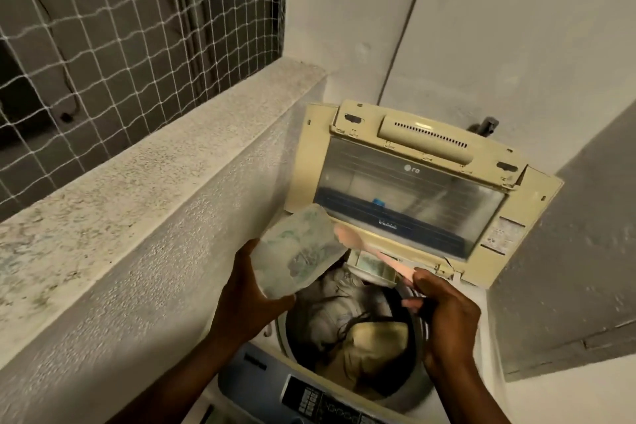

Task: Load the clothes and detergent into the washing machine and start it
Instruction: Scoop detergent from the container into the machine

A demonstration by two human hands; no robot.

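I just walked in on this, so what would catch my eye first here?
The raised lid of the washing machine, standing open at centre right. Below it, the drum is full of clothes. Over the drum's left edge the left hand holds a translucent tub; the right hand holds a pink scoop.

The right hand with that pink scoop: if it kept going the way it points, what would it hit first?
The right hand aims its pink scoop up and left toward the translucent container that the left hand tilts over the drum. The scoop's tip would probably meet the container's mouth first, though depth is unclear.
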